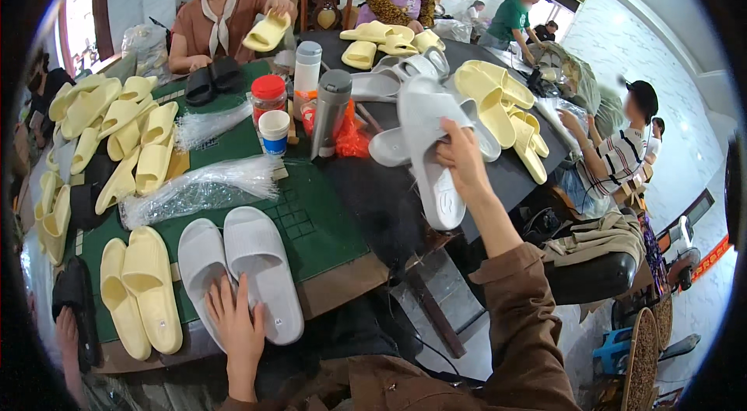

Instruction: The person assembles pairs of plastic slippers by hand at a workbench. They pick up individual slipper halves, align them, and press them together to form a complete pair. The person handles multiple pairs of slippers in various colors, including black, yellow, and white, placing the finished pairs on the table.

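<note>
My right hand (461, 154) is closed on a grey slide slipper (441, 197), held up with its toe strap pointing away from me. Below it, more grey slippers (377, 89) lie on the dark table. My left hand (236, 321) lies with fingers spread on a pair of grey slides (261, 255) at the table's near edge, its fingertips on their footbeds. Just left of that pair stand two yellow slides (148, 286), side by side.
Clear plastic strips (202, 192) lie on the green mat beyond the pairs. A steel flask (333, 111), a paper cup (274, 131) and a red-lidded jar (268, 94) stand mid-table. Yellow slides (92, 106) pile up at left. Across the table, a person (226, 18) holds a yellow slide.
</note>
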A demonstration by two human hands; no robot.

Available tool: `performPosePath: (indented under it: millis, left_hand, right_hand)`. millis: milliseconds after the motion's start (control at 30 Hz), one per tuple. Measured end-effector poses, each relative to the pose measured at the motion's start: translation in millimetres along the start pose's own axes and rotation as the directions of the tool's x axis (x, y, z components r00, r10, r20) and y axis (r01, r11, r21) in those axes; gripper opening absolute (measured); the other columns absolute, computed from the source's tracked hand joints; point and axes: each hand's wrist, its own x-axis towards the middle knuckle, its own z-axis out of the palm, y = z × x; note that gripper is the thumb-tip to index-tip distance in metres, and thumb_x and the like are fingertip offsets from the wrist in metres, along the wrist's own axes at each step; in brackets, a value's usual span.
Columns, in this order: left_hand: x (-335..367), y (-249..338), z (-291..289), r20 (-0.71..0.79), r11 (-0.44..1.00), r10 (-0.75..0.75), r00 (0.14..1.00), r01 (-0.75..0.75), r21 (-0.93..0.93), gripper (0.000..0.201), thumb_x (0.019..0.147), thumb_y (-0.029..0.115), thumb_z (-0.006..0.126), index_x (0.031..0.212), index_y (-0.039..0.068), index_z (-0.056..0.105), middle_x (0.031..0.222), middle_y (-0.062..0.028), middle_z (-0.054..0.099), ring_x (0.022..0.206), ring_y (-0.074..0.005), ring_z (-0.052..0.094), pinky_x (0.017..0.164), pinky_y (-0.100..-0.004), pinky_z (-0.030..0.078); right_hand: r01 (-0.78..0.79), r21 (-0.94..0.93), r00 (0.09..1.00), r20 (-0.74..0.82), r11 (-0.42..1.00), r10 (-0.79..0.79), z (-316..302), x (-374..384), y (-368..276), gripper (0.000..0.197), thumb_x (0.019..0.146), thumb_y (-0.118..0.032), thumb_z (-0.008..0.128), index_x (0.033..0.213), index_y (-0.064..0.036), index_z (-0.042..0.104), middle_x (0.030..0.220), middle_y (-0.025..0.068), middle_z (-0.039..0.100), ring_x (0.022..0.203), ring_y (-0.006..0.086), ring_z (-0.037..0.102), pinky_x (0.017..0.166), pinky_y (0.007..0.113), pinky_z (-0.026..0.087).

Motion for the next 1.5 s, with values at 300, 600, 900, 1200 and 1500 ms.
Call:
performPosePath:
  millis: [300,600,900,1200,1500]
  left_hand:
    - [3,2,4,-0.007,1.000,0.017,1.000,-0.017,-0.014,0.057,0.085,0.019,0.060,0.138,0.007,0.044,0.142,-0.0243,0.036,0.132,-0.0474,0.028,0.112,-0.0571,0.014]
    - [3,-1,6,-0.084,0.998,0.049,0.995,-0.051,-0.024,0.058,0.082,0.020,0.063,0.135,0.006,0.047,0.136,-0.0251,0.041,0.126,-0.0488,0.034,0.108,-0.0582,0.020]
    - [-7,-10,5,-0.104,1.000,0.001,0.995,-0.003,-0.012,0.057,0.086,0.027,0.061,0.138,0.011,0.045,0.139,-0.0225,0.039,0.128,-0.0468,0.034,0.109,-0.0565,0.021]
    - [-1,-2,4,-0.101,1.000,0.015,0.995,-0.017,-0.023,0.056,0.084,0.023,0.061,0.136,0.011,0.046,0.137,-0.0224,0.040,0.126,-0.0459,0.035,0.107,-0.0574,0.024]
    - [13,-39,2,-0.165,0.995,-0.028,0.986,0.043,0.090,0.054,0.078,0.013,0.062,0.130,0.007,0.048,0.134,-0.0198,0.043,0.126,-0.0440,0.038,0.106,-0.0605,0.025]
  right_hand:
    - [-0.048,0.117,0.999,0.004,0.992,0.047,8,31,62,0.017,0.089,-0.020,0.059,0.086,-0.0095,0.045,0.061,-0.0059,0.034,0.045,0.0044,0.031,0.042,0.025,0.023]
    - [0.049,-0.546,0.978,-0.142,0.836,-0.150,-44,54,31,0.027,0.089,-0.031,0.059,0.091,-0.0038,0.058,0.062,-0.0027,0.047,0.047,0.0084,0.041,0.043,0.027,0.031]
    - [-0.029,-0.083,0.995,-0.099,0.996,0.021,-15,55,49,0.026,0.091,-0.020,0.062,0.072,-0.0146,0.044,0.058,-0.0077,0.034,0.040,0.0022,0.023,0.039,0.023,0.015]
    - [0.025,-0.332,1.000,0.014,0.943,-0.021,-50,76,51,0.023,0.091,-0.030,0.063,0.089,-0.0097,0.052,0.058,-0.0078,0.036,0.045,0.0017,0.029,0.041,0.021,0.020]
    - [0.288,-0.259,0.952,-0.030,0.922,-0.306,-61,-31,29,0.029,0.099,-0.013,0.046,0.126,-0.0020,0.052,0.083,-0.0015,0.055,0.051,-0.0010,0.028,0.045,0.017,0.022]
